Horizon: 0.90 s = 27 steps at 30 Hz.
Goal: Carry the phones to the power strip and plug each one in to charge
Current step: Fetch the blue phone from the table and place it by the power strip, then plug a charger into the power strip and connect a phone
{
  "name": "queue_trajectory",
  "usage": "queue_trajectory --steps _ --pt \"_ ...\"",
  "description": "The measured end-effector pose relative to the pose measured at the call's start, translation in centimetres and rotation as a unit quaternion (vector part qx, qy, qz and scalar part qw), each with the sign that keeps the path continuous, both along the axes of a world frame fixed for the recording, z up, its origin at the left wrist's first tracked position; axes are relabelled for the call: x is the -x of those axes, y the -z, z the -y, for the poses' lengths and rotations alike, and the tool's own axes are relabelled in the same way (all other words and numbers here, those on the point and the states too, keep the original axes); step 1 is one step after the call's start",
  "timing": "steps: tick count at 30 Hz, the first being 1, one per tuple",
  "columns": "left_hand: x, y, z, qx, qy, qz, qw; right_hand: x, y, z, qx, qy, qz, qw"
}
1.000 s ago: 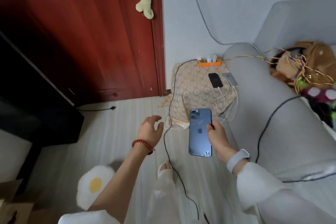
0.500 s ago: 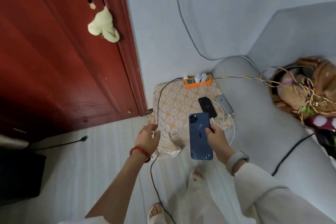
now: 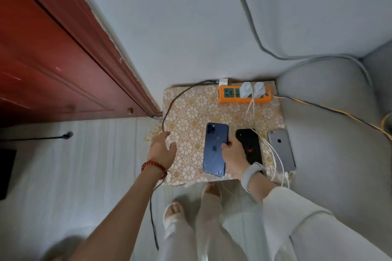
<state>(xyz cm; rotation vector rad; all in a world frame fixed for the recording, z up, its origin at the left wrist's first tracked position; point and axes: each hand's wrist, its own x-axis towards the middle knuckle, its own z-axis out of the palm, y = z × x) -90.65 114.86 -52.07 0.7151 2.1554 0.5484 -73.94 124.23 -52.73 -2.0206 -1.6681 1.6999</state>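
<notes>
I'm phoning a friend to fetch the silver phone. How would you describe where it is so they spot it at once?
Find the floral-cloth stand between the red door and the grey sofa, with an orange power strip at its back. Three phones are there; the silver phone lies nearest the sofa, beside the black phone.

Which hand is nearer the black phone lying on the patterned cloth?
Right. The right hand, gripping the blue phone, sits right beside the black phone, overlapping its edge; the left hand hovers farther left, beyond the blue phone.
</notes>
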Motion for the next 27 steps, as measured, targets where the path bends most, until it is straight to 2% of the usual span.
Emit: queue_trajectory --steps 5,9,14,17,19,24,27 --pt "2.0 6.1 -4.4 0.049 0.001 -0.039 0.998 2.0 6.0 -3.1 0.013 -0.059 -0.012 0.998" --pt "3.1 9.7 -6.8 0.064 -0.022 -0.053 0.996 1.7 8.0 -4.1 -0.037 -0.161 0.046 0.985" --pt "4.1 11.3 -7.9 0.1 -0.058 -0.182 0.977 1.0 7.3 -5.4 -0.093 -0.295 0.141 0.94" --pt "4.2 11.1 -7.2 0.027 -0.031 -0.198 0.979 1.7 6.2 -6.2 -0.124 -0.372 0.192 0.899" --pt "4.2 10.8 -6.8 0.001 0.004 -0.173 0.985 2.7 5.4 -7.1 -0.119 -0.396 0.178 0.893" --pt "4.8 11.3 -7.3 0.068 -0.006 -0.118 0.991 5.0 4.0 -8.6 -0.133 -0.397 0.13 0.898" --pt "4.7 10.7 -7.2 0.061 0.009 -0.166 0.984 5.3 4.0 -9.1 -0.171 -0.383 0.097 0.902"
